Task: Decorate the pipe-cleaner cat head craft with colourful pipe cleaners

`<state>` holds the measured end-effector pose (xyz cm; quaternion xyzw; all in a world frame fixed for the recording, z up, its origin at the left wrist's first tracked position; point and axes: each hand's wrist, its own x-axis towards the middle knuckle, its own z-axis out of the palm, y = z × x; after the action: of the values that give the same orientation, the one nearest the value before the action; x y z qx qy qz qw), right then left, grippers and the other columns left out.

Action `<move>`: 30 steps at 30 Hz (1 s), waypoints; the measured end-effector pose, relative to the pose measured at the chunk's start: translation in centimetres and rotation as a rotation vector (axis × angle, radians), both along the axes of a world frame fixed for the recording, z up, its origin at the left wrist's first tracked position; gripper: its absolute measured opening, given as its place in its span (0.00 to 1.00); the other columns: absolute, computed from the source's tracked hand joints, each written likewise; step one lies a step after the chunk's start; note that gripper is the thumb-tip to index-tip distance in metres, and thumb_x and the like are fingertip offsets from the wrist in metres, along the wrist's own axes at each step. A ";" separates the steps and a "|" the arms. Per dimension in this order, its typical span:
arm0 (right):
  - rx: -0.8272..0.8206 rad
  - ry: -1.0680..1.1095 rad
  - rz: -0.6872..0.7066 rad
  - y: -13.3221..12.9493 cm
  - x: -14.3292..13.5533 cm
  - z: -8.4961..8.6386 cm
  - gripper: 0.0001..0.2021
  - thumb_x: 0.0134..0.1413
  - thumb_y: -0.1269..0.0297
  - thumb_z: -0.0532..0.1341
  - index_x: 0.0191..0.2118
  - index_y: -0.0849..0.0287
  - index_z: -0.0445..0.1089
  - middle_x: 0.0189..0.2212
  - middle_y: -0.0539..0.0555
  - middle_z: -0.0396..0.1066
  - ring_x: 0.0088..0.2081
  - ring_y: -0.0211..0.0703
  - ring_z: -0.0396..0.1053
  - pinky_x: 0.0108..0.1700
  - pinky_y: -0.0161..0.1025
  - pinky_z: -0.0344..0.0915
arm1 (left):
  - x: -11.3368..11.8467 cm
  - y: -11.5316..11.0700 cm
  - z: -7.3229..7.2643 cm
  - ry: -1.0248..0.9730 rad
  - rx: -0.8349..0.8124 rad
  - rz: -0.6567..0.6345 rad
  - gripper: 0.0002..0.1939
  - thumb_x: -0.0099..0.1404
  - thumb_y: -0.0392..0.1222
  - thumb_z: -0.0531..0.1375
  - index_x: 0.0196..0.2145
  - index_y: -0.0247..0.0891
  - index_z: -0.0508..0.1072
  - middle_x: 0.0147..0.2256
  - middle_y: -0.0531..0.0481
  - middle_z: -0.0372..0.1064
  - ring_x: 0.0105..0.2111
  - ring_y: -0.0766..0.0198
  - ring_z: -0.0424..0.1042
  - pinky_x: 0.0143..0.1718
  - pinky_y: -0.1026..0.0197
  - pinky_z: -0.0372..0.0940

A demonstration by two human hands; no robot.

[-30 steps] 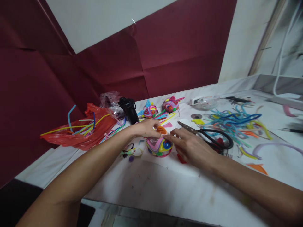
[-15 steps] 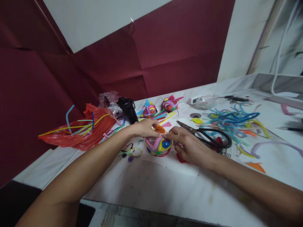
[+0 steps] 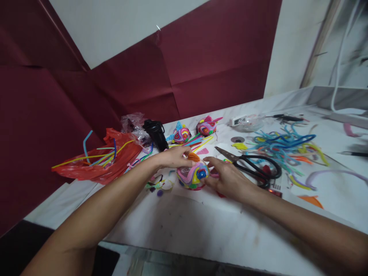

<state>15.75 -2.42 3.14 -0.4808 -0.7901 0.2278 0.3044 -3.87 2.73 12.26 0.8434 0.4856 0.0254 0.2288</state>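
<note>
Craft, rounded, multicoloured and fish-like (image 3: 185, 181), sits on the pale tabletop (image 3: 184, 226) between both hands. Left hand (image 3: 176, 156) rests at its top beside an orange ridged fin (image 3: 194, 157), apparently for steadiness; whether it clamps cannot be told. Right hand (image 3: 228, 178) keeps thumb and forefinger apart beside the blue eye (image 3: 202, 174), presumably for access.

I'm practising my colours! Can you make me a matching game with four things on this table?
1. Scissors
2. Plastic bag at the far left
3. Ruffled fin by the left hand
4. Eye of the fish craft, by the right hand

A. Blue
B. Black handles
C. Orange
D. Red

Pairs: 1-B, 2-D, 3-C, 4-A.
</note>
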 end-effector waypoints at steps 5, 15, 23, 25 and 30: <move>-0.011 -0.012 0.006 0.0 -0.3 -0.2 0.20 0.52 0.65 0.64 0.52 0.57 0.66 0.48 0.60 0.73 0.42 0.48 0.74 0.40 0.40 0.67 | 0.1 0.3 -0.3 0.007 0.007 0.021 0.14 0.58 0.48 0.63 0.36 0.36 0.70 0.31 0.53 0.68 0.31 0.65 0.65 0.31 0.65 0.59; -0.041 0.010 -0.029 0.1 -1.2 -1.3 0.26 0.50 0.64 0.66 0.55 0.63 0.65 0.45 0.63 0.72 0.39 0.48 0.74 0.38 0.40 0.66 | 0.5 1.4 0.2 0.131 -0.067 0.098 0.30 0.50 0.52 0.66 0.49 0.36 0.70 0.43 0.48 0.74 0.43 0.55 0.72 0.41 0.60 0.65; 0.003 0.035 -0.007 -0.5 -1.6 -1.2 0.28 0.50 0.68 0.64 0.58 0.62 0.62 0.48 0.64 0.70 0.42 0.48 0.72 0.44 0.43 0.66 | -0.6 0.8 -0.4 0.055 -0.279 0.146 0.33 0.52 0.52 0.63 0.56 0.41 0.69 0.50 0.49 0.73 0.50 0.53 0.72 0.46 0.60 0.68; 0.009 0.028 -0.002 -0.9 -1.5 -1.0 0.28 0.50 0.69 0.64 0.58 0.63 0.62 0.48 0.64 0.70 0.43 0.50 0.72 0.45 0.43 0.66 | -0.7 0.6 -0.6 0.090 -0.225 0.120 0.35 0.52 0.52 0.63 0.57 0.41 0.68 0.53 0.49 0.71 0.53 0.53 0.70 0.50 0.59 0.66; 0.005 0.027 0.002 -1.4 -1.4 -1.1 0.30 0.51 0.70 0.64 0.60 0.63 0.59 0.52 0.66 0.68 0.46 0.51 0.71 0.47 0.44 0.65 | 0.1 -0.2 -0.5 0.172 -0.106 0.056 0.32 0.54 0.52 0.61 0.56 0.40 0.68 0.54 0.47 0.70 0.53 0.52 0.68 0.54 0.57 0.62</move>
<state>14.39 -3.85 2.04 -0.4761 -0.7869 0.2325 0.3163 -3.77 2.53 11.79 0.8152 0.5276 -0.0663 0.2296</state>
